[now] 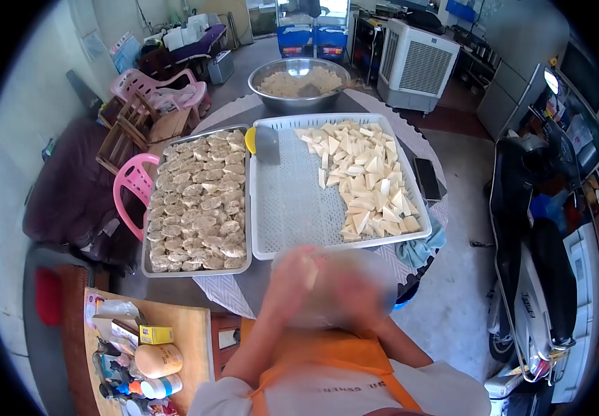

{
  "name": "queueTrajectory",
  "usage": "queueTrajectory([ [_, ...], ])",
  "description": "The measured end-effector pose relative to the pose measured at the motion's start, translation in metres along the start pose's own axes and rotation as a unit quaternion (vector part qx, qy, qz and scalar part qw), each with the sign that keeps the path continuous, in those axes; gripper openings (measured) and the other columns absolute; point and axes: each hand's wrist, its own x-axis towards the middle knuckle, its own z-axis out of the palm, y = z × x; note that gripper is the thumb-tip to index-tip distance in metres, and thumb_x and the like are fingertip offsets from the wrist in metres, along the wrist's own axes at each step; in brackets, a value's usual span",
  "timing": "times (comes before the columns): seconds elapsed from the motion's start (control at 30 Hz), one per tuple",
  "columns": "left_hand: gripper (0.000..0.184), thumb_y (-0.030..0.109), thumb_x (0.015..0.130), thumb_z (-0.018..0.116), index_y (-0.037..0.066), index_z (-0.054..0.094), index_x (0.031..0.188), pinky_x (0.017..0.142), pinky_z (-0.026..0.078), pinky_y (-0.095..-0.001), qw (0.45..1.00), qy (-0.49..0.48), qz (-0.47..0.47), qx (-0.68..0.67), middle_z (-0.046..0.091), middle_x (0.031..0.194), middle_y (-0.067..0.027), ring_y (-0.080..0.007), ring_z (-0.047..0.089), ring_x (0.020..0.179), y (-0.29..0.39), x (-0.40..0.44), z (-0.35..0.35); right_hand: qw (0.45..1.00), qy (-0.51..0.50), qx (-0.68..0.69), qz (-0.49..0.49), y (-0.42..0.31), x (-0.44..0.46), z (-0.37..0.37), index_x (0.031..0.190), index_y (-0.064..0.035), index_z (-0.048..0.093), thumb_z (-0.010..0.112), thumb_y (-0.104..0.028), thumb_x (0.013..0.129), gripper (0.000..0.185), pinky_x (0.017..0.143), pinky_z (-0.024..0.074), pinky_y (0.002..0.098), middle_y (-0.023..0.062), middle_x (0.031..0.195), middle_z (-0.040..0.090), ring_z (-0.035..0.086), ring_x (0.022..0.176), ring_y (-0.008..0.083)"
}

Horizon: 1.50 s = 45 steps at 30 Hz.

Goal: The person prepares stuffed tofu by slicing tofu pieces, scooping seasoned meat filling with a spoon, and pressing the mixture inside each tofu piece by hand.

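Both my hands are at the near edge of the round table, over a blurred pale bowl [327, 312]. My left hand [296, 274] has its fingers bent round a small pale piece. My right hand [358, 288] is smeared by motion, so its fingers cannot be made out. Beyond them lies a white perforated tray [292, 201] with many pale wedge-shaped pieces [368, 173] on its right side. A scraper with a yellow handle [250, 140] rests at its upper left corner. To the left, a metal tray [249, 243] is filled with rows of greyish filled pieces [199, 201].
A large steel bowl [299, 100] of crumbly filling stands at the table's far side. A phone [426, 179] and a blue cloth [422, 246] lie at the right edge. A wooden side table [192, 326] with jars is at lower left; a scooter [538, 298] stands right.
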Motion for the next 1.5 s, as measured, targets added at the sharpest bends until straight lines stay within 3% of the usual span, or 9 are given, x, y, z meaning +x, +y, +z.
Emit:
queueTrajectory([
  [0.33, 0.034, 0.042, 0.098, 0.042, 0.011, 0.053, 0.091, 0.044, 0.033, -0.0194, 0.915, 0.017, -0.151, -0.374, 0.042, 0.073, 0.0001, -0.0115, 0.042, 0.062, 0.000, 0.004, -0.006, 0.995, 0.034, -0.041, -0.081, 0.033, -0.005, 0.011, 0.084, 0.0000, 0.063, 0.059, -0.015, 0.087, 0.016, 0.051, 0.0478, 0.0353, 0.0171, 0.063, 0.061, 0.063, 0.057, 0.0310],
  [0.5, 0.038, 0.043, 0.100, 0.035, 0.012, 0.054, 0.091, 0.040, 0.034, -0.0201, 0.973, -0.142, -0.054, -0.173, 0.046, 0.070, -0.0017, -0.0126, 0.045, 0.061, -0.040, 0.014, -0.045, 0.994, 0.053, -0.012, -0.097, 0.028, -0.004, 0.011, 0.078, 0.0000, 0.064, 0.061, -0.014, 0.086, 0.016, 0.051, 0.0478, 0.0364, 0.0175, 0.063, 0.061, 0.062, 0.057, 0.0331],
  [0.67, 0.033, 0.039, 0.100, 0.036, 0.012, 0.054, 0.098, 0.037, 0.032, -0.0190, 0.989, 0.130, 0.029, -0.063, 0.046, 0.067, -0.0002, -0.0102, 0.044, 0.057, -0.055, 0.022, -0.004, 0.994, 0.041, -0.037, -0.093, 0.029, -0.003, 0.011, 0.078, -0.0009, 0.065, 0.060, -0.017, 0.086, 0.019, 0.052, 0.0477, 0.0404, 0.0188, 0.066, 0.061, 0.061, 0.060, 0.0366],
  [0.77, 0.030, 0.036, 0.100, 0.036, 0.012, 0.054, 0.099, 0.036, 0.030, -0.0183, 0.994, 0.043, 0.082, 0.051, 0.044, 0.067, 0.0007, -0.0094, 0.043, 0.056, -0.049, 0.016, -0.016, 0.994, 0.008, -0.071, -0.081, 0.022, -0.002, 0.004, 0.079, -0.0011, 0.064, 0.058, -0.019, 0.087, 0.020, 0.053, 0.0478, 0.0421, 0.0197, 0.067, 0.061, 0.061, 0.062, 0.0383],
  [0.87, 0.028, 0.033, 0.098, 0.041, 0.012, 0.052, 0.083, 0.041, 0.034, -0.0233, 0.962, -0.087, -0.095, -0.241, 0.045, 0.066, -0.0001, -0.0130, 0.044, 0.056, -0.021, 0.011, -0.021, 0.994, 0.011, -0.086, -0.062, 0.026, -0.004, 0.010, 0.081, -0.0005, 0.064, 0.057, -0.018, 0.088, 0.020, 0.055, 0.0486, 0.0408, 0.0209, 0.071, 0.061, 0.062, 0.066, 0.0383],
  [0.9, 0.029, 0.032, 0.095, 0.046, 0.013, 0.049, 0.074, 0.048, 0.040, -0.0280, 0.849, -0.178, -0.162, -0.470, 0.048, 0.067, -0.0013, -0.0166, 0.047, 0.057, -0.025, 0.008, -0.029, 0.994, 0.004, -0.102, -0.033, 0.030, -0.005, 0.012, 0.081, 0.0005, 0.063, 0.057, -0.015, 0.087, 0.017, 0.055, 0.0490, 0.0392, 0.0199, 0.074, 0.063, 0.062, 0.066, 0.0381],
  [0.97, 0.040, 0.038, 0.099, 0.039, 0.013, 0.045, 0.068, 0.029, 0.016, -0.0204, 0.908, 0.075, -0.193, -0.363, 0.032, 0.060, 0.0026, -0.0087, 0.028, 0.048, 0.001, -0.002, -0.001, 0.999, 0.006, 0.041, 0.011, 0.034, -0.006, 0.013, 0.080, 0.0025, 0.063, 0.060, -0.009, 0.086, 0.014, 0.052, 0.0485, 0.0335, 0.0144, 0.068, 0.062, 0.064, 0.056, 0.0243],
  [1.2, 0.026, 0.024, 0.097, 0.043, 0.004, 0.050, 0.112, 0.087, 0.044, -0.0360, 0.997, -0.042, -0.010, -0.057, 0.056, 0.107, -0.0089, -0.0201, 0.055, 0.098, -0.003, -0.004, -0.005, 0.974, 0.064, 0.205, 0.074, 0.012, -0.003, 0.004, 0.080, 0.0061, 0.062, 0.052, -0.013, 0.094, 0.026, 0.047, 0.0466, 0.0218, 0.0058, 0.069, 0.062, 0.059, 0.053, 0.0108],
  [1.5, 0.032, -0.004, 0.080, 0.060, 0.004, 0.054, 0.110, 0.083, 0.046, -0.0272, 0.985, -0.045, 0.077, 0.146, 0.061, 0.102, -0.0042, -0.0141, 0.057, 0.093, -0.002, -0.009, -0.003, 0.946, 0.066, 0.298, 0.108, -0.001, 0.004, -0.006, 0.088, 0.0020, 0.061, 0.050, -0.015, 0.095, 0.021, 0.045, 0.0445, 0.0216, 0.0059, 0.065, 0.061, 0.057, 0.050, 0.0105],
])
